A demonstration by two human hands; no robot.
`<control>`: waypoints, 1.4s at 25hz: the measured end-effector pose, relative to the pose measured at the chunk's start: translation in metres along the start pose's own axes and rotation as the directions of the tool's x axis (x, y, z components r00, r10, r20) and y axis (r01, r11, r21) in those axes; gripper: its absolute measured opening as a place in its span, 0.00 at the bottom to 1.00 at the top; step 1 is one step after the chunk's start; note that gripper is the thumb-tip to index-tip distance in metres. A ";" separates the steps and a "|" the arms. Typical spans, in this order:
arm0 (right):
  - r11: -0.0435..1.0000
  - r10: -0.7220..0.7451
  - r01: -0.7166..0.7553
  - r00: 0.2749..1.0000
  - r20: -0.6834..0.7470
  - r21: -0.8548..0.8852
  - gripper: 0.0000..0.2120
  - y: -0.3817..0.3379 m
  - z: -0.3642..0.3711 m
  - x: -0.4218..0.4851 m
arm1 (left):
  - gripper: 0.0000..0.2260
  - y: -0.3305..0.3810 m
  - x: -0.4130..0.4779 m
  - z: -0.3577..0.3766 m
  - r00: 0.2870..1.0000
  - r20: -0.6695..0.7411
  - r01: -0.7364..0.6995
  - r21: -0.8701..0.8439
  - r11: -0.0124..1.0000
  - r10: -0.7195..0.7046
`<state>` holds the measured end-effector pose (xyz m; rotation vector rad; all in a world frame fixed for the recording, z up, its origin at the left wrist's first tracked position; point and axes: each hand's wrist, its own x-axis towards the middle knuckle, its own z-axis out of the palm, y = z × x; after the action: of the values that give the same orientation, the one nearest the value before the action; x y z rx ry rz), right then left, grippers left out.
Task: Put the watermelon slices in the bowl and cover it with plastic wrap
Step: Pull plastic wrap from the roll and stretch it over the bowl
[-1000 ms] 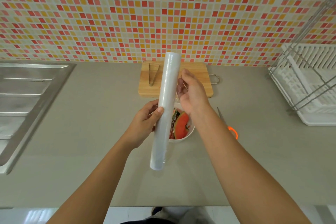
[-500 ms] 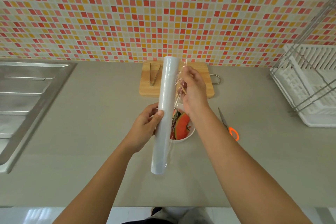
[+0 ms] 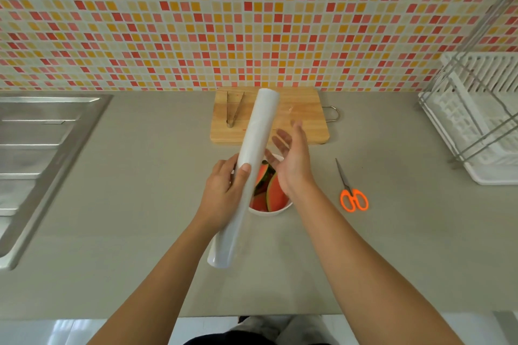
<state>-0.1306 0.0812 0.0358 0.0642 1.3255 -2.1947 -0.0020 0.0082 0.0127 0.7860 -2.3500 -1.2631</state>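
A white bowl (image 3: 273, 211) stands on the grey counter with red watermelon slices (image 3: 276, 193) inside it. Above the bowl I hold a long roll of plastic wrap (image 3: 252, 154) tilted away from me, with my left hand (image 3: 224, 190) wrapped around its middle. My right hand (image 3: 294, 157) hovers just right of the roll, palm toward it and fingers spread, holding nothing. The roll and both hands hide most of the bowl's left and far rim.
A wooden cutting board (image 3: 300, 120) with metal tongs (image 3: 234, 109) lies behind the bowl against the tiled wall. Orange-handled scissors (image 3: 351, 192) lie to the right. A white dish rack (image 3: 482, 126) stands far right, a steel sink (image 3: 36, 154) far left.
My right hand has let go of the film edge it was pinching and opened flat beside the roll. The roll has tilted a little more to the right.
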 end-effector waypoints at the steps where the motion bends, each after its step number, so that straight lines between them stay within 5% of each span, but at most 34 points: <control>1: 0.998 0.065 -0.065 0.998 -0.018 -0.009 0.18 0.006 -0.003 -0.001 | 0.17 -0.001 0.000 0.000 1.000 0.003 -0.001 0.016 1.000 0.001; 5: 0.954 0.284 -0.285 0.959 -0.026 -0.097 0.21 0.023 -0.010 -0.008 | 0.16 -0.002 0.002 -0.005 1.000 0.010 0.007 0.029 1.000 -0.007; 7: 0.959 0.269 -0.263 0.962 0.046 -0.103 0.18 0.028 -0.007 -0.011 | 0.16 -0.002 0.004 -0.008 1.000 0.014 0.020 0.020 1.000 -0.020; 11: 0.979 -0.015 0.004 0.998 -0.054 -0.202 0.09 0.033 -0.002 -0.014 | 0.16 -0.002 0.009 -0.010 0.999 0.016 0.050 0.003 0.999 -0.050; 14: 0.822 -0.233 0.109 0.960 -0.155 -0.559 0.10 0.035 -0.003 -0.013 | 0.18 0.002 0.009 -0.003 0.998 -0.005 0.062 0.045 0.997 -0.062; 19: 0.638 -0.401 0.169 0.906 -0.137 -0.752 0.08 0.037 -0.006 -0.010 | 0.15 0.017 0.007 0.021 0.994 -0.070 0.092 0.068 0.993 -0.087; 28: 0.624 -0.414 0.191 0.903 -0.113 -0.757 0.09 0.034 -0.018 -0.002 | 0.20 0.022 0.012 0.023 0.972 -0.190 0.178 0.203 0.963 -0.140; 35: 0.666 -0.372 0.168 0.920 -0.127 -0.727 0.10 0.032 -0.039 0.004 | 0.15 0.020 0.013 0.026 0.940 0.109 0.326 -0.004 0.945 -0.324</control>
<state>-0.1276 0.1006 -0.0109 -0.1532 2.3997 -1.7722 -0.0324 0.0259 0.0157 1.1654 -2.3515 -1.4924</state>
